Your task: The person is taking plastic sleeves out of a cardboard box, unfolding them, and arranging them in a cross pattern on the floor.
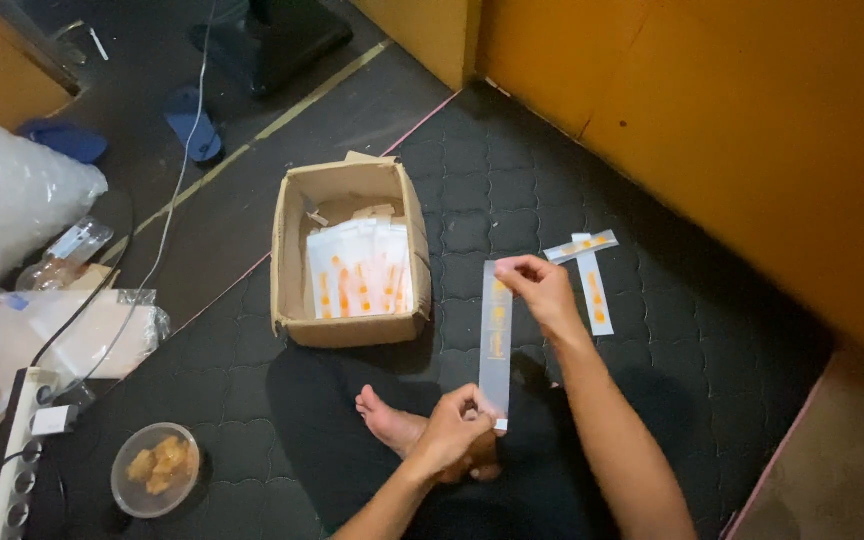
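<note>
Clear plastic strip [495, 335] stretched upright: left hand [449, 435] grip pinching bottom, right hand [542, 287] grip pinching top.

From the hands, the dark mat [472, 190] lies open toward 12 o'clock, up to the yellow wall [752, 130]. At 10 o'clock the open box [350, 330] of packets blocks the way, just beside the held strip [496, 340]. At 2 o'clock two strips [588, 270] lie flat, low enough to pass over. At 9 o'clock a foot [392, 420] sits close, then a bowl [155, 470], a power strip [14, 470] and bags crowd the floor. Toward 4 o'clock the mat is bare.
</note>
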